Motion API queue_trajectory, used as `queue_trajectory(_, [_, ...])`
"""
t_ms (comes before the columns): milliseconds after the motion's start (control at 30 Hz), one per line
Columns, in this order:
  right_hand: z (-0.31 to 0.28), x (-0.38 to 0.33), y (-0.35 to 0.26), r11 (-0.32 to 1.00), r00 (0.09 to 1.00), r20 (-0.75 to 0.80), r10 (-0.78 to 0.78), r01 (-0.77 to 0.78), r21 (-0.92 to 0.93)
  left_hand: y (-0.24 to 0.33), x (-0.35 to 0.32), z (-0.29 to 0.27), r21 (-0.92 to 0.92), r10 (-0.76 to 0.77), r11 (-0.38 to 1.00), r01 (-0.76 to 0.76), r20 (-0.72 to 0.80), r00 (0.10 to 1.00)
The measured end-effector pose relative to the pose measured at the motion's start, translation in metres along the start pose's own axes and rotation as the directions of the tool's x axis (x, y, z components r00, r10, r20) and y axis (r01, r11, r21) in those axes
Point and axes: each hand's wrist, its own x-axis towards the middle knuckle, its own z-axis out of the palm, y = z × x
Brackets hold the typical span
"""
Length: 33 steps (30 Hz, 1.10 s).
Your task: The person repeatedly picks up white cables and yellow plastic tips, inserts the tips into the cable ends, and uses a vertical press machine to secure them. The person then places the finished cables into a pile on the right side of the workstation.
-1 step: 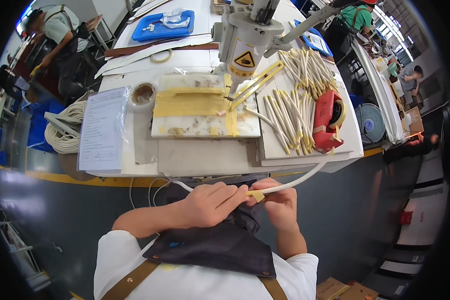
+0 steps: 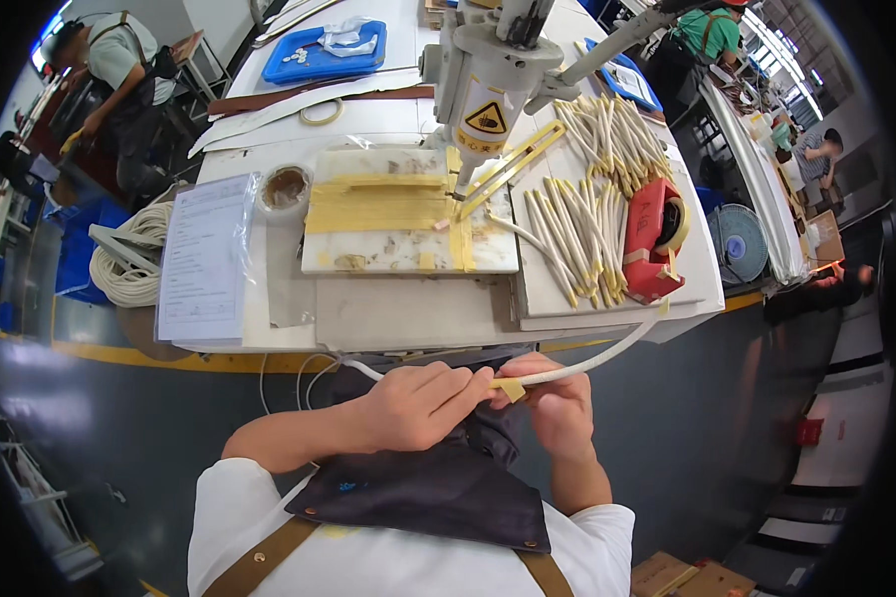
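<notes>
Below the workbench's front edge I hold a long white tube (image 2: 607, 360) in both hands, over my dark apron (image 2: 438, 488). My left hand (image 2: 418, 403) pinches a small piece of yellow tape (image 2: 511, 389) against the tube. My right hand (image 2: 560, 410) is closed around the tube just behind the tape. From there the tube curves up and to the right toward the bench corner. A thin white cord (image 2: 363, 370) shows to the left of my left hand.
The bench holds a white board (image 2: 408, 254) with yellow tape strips (image 2: 373, 204), a pile of white tubes (image 2: 592, 199), a red tape dispenser (image 2: 652, 239), a machine head (image 2: 483, 90), a sleeved paper (image 2: 204, 259) and a rope coil (image 2: 129, 264). Other people work at the far left (image 2: 119, 70) and right.
</notes>
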Motion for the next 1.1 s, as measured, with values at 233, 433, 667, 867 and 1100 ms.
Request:
queue_trajectory(233, [-0.004,0.006,-0.003,0.978,0.986,-0.043,0.159,-0.163,-0.130,-0.006,-0.003,-0.001,0.017,0.041,0.999,-0.042,0.054,0.998])
queue_trajectory(433, [-0.017,0.016,-0.008,0.865,0.992,0.128,0.023,0.044,-0.499,-0.008,-0.003,0.011,-0.391,-0.266,0.868,0.306,0.155,0.952])
queue_trajectory(667, [-0.025,0.029,0.000,0.829,0.949,0.288,-0.130,0.263,-0.494,-0.014,0.008,-0.002,-0.444,-0.364,-0.336,0.831,0.875,0.320])
queue_trajectory(867, [-0.028,0.034,0.015,0.813,0.951,0.255,-0.172,0.283,-0.508,-0.026,-0.003,0.007,-0.428,-0.259,-0.590,0.684,0.903,0.341])
queue_trajectory(1100, [-0.040,0.043,0.006,0.995,1.000,0.008,-0.003,0.002,0.097,-0.014,-0.001,-0.002,-0.496,-0.659,0.117,0.860,0.609,0.441])
